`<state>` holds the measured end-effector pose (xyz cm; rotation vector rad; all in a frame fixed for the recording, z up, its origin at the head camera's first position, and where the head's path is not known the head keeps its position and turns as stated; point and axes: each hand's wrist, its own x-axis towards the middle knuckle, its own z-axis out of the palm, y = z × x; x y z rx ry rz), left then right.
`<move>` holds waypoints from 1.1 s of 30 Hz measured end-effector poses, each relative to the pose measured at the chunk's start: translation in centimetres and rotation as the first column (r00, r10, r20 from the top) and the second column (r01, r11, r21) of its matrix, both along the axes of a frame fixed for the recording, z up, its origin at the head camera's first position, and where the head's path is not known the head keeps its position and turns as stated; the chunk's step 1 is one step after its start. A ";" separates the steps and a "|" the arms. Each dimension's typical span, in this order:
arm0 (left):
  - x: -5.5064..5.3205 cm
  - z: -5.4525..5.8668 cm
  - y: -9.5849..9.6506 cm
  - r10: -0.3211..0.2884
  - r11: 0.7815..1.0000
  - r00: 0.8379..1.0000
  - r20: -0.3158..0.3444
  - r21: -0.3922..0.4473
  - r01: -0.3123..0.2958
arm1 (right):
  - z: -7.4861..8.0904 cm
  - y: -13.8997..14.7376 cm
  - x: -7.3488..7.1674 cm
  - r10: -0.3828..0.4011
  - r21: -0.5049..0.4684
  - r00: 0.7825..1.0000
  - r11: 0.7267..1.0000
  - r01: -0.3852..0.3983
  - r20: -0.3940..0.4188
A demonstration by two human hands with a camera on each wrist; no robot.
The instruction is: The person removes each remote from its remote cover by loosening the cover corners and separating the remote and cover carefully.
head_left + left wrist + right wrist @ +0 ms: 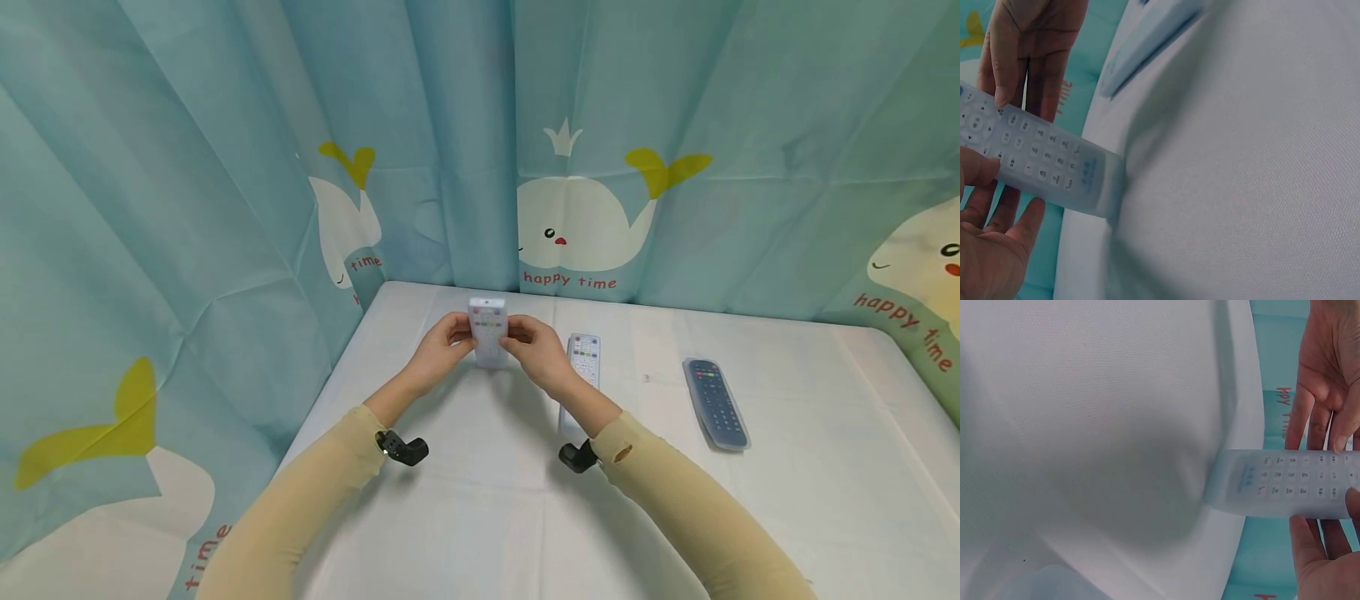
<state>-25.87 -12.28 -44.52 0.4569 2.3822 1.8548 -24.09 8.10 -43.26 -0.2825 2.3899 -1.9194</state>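
Observation:
Both hands hold a white remote control (490,337) in a clear cover, upright on its lower end near the table's back edge. My left hand (442,348) grips its left side, thumb on the button face and fingers behind. From the right side, my right hand (542,353) pinches it the same way. In the left wrist view the lower end of the remote (1072,165) meets the white cloth. A second white remote (585,362) lies flat, partly hidden under the right forearm. Farther right lies a dark blue remote (717,406), also in a clear cover.
A white cloth covers the table (465,517). Light blue curtains (465,142) with whale prints hang behind the table and along its left side. A black wrist strap device (405,448) sits on the left wrist and another (577,457) on the right.

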 end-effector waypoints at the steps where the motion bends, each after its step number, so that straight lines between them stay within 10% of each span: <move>1: 0.0 -0.1 0.0 -0.001 1.000 1.000 0.004 -0.001 0.001 | 0.0 0.0 0.0 -0.001 0.001 1.000 1.000 0.001 0.002; 18: 0.3 -0.4 -0.4 -0.023 0.999 0.998 0.053 0.024 0.022 | -0.4 -0.1 0.0 0.008 0.026 1.000 1.000 -0.008 0.000; 33: 1.2 0.6 -0.9 -0.065 0.983 0.950 0.306 0.183 0.008 | -0.5 0.2 0.9 0.066 0.115 0.998 0.991 -0.063 -0.022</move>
